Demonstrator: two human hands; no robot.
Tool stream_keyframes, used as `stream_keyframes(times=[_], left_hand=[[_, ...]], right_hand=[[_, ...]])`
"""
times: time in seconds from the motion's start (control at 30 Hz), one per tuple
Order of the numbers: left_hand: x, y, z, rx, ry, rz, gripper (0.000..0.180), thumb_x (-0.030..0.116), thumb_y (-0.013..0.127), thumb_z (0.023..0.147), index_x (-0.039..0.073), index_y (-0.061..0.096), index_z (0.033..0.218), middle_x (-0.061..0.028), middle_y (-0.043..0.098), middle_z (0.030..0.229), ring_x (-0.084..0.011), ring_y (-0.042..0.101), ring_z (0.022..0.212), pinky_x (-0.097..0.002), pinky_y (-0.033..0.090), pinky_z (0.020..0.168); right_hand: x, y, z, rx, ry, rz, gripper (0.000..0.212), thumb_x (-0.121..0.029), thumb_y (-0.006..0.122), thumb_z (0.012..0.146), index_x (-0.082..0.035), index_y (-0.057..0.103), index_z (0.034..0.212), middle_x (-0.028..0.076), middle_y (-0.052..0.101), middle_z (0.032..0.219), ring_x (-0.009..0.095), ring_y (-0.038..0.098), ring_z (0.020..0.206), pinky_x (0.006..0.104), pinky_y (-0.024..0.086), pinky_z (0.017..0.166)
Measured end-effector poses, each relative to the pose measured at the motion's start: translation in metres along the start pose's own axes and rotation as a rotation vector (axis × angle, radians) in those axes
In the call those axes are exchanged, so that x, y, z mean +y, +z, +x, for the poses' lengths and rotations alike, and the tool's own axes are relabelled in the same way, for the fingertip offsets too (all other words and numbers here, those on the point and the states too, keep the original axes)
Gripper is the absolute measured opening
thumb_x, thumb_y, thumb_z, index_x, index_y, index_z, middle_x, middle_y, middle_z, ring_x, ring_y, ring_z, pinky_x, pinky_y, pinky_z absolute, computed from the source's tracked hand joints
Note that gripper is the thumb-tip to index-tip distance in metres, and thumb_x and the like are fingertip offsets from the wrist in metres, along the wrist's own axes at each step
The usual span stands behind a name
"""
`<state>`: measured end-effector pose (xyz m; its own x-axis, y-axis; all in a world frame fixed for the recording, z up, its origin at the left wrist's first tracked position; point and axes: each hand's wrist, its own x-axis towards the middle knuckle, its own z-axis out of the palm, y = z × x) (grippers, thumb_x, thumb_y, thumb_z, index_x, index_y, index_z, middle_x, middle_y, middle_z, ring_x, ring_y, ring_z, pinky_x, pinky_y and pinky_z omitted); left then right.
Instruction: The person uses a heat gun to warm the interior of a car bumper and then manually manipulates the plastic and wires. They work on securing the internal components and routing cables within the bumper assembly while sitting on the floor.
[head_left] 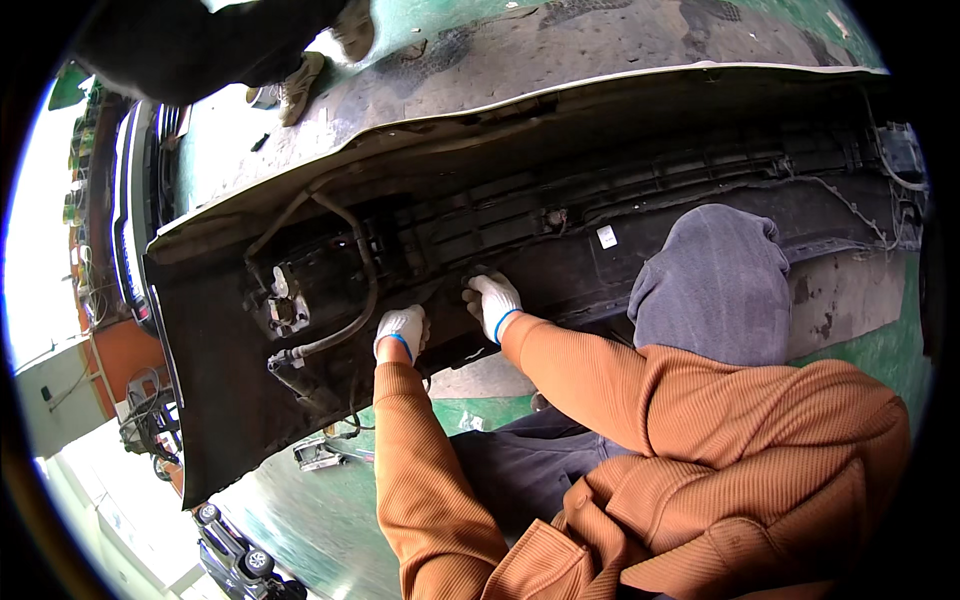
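A large dark car bumper point(250, 430), its inner side toward me, stretches across the view. My left hand point(403, 328), in a white knit glove with a blue cuff, is closed at the bumper's lower part, beside a thick black hose point(368, 290). To its right, my right hand point(491, 300), gloved the same way, is closed with the fingertips pinched against the dark inner face. Whatever either hand grips is too dark to make out. Left of the hands, a metal fitting point(285, 305) is mounted in the bumper, and the hose ends at a connector point(285, 360).
Beyond the bumper, another person's shoe point(297, 88) stands on the floor by a worn grey mat point(480, 55). A loose metal part point(318, 455) lies on the green floor point(330, 520) below. Wiring point(850, 205) runs along the right end. A dark toy-like vehicle point(240, 555) appears lower left.
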<state>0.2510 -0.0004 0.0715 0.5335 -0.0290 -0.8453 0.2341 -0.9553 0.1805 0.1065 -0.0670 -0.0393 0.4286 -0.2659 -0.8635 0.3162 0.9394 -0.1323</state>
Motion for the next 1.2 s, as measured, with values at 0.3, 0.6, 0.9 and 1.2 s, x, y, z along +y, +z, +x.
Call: stream_keyframes(times=[0.3, 0.6, 0.9, 1.2], left_hand=[[0.008, 0.002, 0.004, 0.025, -0.004, 0.151, 0.033, 0.027, 0.057, 0.094, 0.006, 0.065, 0.071, -0.0082, 0.062, 0.062, -0.0217, 0.055, 0.050, -0.0384, 0.040, 0.050], [0.017, 0.001, -0.004, -0.012, 0.094, 0.096, 0.032, 0.027, 0.057, 0.093, 0.004, 0.066, 0.072, -0.0088, 0.063, 0.063, -0.0225, 0.056, 0.051, -0.0385, 0.041, 0.051], [0.014, 0.001, 0.004, 0.026, 0.113, 0.091, 0.031, 0.026, 0.057, 0.095, 0.004, 0.065, 0.075, -0.0094, 0.062, 0.062, -0.0222, 0.054, 0.049, -0.0387, 0.039, 0.049], [0.023, -0.002, -0.012, 0.002, 0.162, -0.004, 0.029, 0.024, 0.056, 0.095, 0.003, 0.065, 0.078, -0.0096, 0.062, 0.064, -0.0214, 0.054, 0.050, -0.0369, 0.040, 0.049]], right_hand=[[0.001, 0.000, 0.004, -0.021, -0.039, 0.003, 0.020, -0.011, 0.073, 0.098, -0.014, 0.065, 0.116, 0.003, 0.074, 0.103, 0.015, 0.071, 0.084, 0.0275, 0.057, 0.063], [-0.009, 0.007, 0.014, 0.044, -0.096, -0.027, 0.021, -0.011, 0.073, 0.099, -0.005, 0.063, 0.116, 0.007, 0.074, 0.102, 0.020, 0.076, 0.088, 0.0293, 0.061, 0.065], [-0.012, 0.006, 0.014, -0.001, -0.038, -0.035, 0.017, -0.013, 0.072, 0.101, -0.004, 0.063, 0.111, 0.009, 0.074, 0.099, 0.019, 0.075, 0.086, 0.0275, 0.059, 0.062], [-0.021, 0.009, 0.012, -0.024, -0.036, -0.090, 0.015, -0.014, 0.072, 0.102, -0.008, 0.058, 0.107, 0.007, 0.071, 0.097, 0.018, 0.071, 0.087, 0.0274, 0.056, 0.065]])
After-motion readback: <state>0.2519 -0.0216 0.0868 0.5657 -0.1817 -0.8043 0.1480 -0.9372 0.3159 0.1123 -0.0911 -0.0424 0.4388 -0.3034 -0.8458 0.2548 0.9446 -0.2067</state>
